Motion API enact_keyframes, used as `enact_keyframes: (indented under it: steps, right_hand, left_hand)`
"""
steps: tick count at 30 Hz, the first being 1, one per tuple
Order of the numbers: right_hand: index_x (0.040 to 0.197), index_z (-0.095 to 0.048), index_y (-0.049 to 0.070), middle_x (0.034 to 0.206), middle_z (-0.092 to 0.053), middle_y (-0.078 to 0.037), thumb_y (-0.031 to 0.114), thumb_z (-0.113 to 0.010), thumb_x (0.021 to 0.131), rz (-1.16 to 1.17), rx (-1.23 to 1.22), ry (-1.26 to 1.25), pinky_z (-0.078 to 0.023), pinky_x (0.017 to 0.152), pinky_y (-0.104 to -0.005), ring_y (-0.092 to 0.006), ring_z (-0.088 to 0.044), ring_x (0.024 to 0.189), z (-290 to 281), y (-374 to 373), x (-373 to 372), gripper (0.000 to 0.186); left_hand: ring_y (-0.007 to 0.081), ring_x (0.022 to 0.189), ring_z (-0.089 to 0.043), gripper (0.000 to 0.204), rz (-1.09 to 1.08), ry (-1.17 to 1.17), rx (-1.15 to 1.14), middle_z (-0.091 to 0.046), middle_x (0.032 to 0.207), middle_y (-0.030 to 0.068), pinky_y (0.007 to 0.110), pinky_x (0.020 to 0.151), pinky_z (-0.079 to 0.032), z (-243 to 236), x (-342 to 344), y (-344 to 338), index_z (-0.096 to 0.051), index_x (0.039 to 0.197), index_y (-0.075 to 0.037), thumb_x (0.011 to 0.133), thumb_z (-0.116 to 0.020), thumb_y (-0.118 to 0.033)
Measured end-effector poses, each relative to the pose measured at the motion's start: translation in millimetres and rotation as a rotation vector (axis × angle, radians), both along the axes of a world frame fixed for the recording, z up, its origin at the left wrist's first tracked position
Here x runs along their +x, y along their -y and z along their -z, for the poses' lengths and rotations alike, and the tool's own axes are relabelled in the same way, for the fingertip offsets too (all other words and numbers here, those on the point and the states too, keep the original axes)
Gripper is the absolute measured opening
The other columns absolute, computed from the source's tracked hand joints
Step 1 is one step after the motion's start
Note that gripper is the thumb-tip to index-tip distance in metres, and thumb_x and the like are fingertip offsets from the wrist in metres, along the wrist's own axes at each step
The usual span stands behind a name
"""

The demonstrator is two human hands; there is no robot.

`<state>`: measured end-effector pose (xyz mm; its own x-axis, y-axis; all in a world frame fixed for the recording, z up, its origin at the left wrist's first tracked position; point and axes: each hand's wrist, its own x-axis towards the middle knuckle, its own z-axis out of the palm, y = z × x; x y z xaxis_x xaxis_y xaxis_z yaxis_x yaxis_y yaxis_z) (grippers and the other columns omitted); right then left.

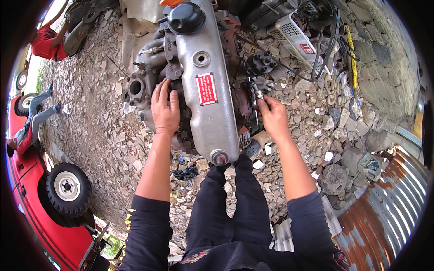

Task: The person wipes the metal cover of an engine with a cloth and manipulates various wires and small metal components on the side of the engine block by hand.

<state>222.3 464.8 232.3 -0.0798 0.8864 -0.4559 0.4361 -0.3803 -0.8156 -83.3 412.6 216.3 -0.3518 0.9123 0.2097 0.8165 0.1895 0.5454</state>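
Observation:
An engine block with a long grey valve cover (209, 121) stands upright before me, with a black filler cap (185, 18) at its far end. My left hand (166, 106) rests on the engine's left side, fingers stretched out, beside the grey manifold (135, 88). My right hand (271, 113) is closed on a slim metal tool (258, 91) at the engine's right side, where its fingertips partly hide it. A black distributor cap (261, 62) with several terminals lies just beyond that hand.
Rubble ground (113, 135) surrounds the engine. A white plastic crate (294, 38) with cables is at upper right, beside a stone wall (379, 63). Rusty corrugated metal (379, 203) lies lower right. A red vehicle (36, 198) and two other people (49, 40), (29, 126) are at left.

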Motion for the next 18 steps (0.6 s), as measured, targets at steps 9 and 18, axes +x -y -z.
enact_keyframes:
  steps: [9, 18]
  right_hand:
    - [0.101, -0.072, 0.004, 0.095, -0.066, -0.026, 0.024, -0.059, 0.086, -0.133, 0.109, 0.391, -0.05, 0.084, -0.0458, -0.0421, -0.063, 0.092, 72.5, -1.2, -13.7, 0.029]
    - [0.113, -0.068, 0.011, 0.091, -0.066, -0.026, 0.022, -0.057, 0.087, -0.214, -0.192, 0.381, -0.051, 0.083, -0.0457, -0.0413, -0.064, 0.091, 66.4, 3.2, -11.3, 0.031]
  left_hand:
    - [0.0291, 0.131, -0.042, 0.048, -0.106, -0.065, -0.17, -0.047, 0.142, 0.0081, 0.045, 0.107, -0.031, 3.4, 15.3, -4.5, -0.048, 0.138, -0.014, 0.097, -0.04, -0.038]
    - [0.0307, 0.127, -0.046, 0.051, -0.093, -0.038, -0.16, -0.051, 0.138, 0.0117, 0.044, 0.106, -0.031, 7.2, 12.4, -4.2, -0.048, 0.138, -0.011, 0.098, -0.037, -0.04]
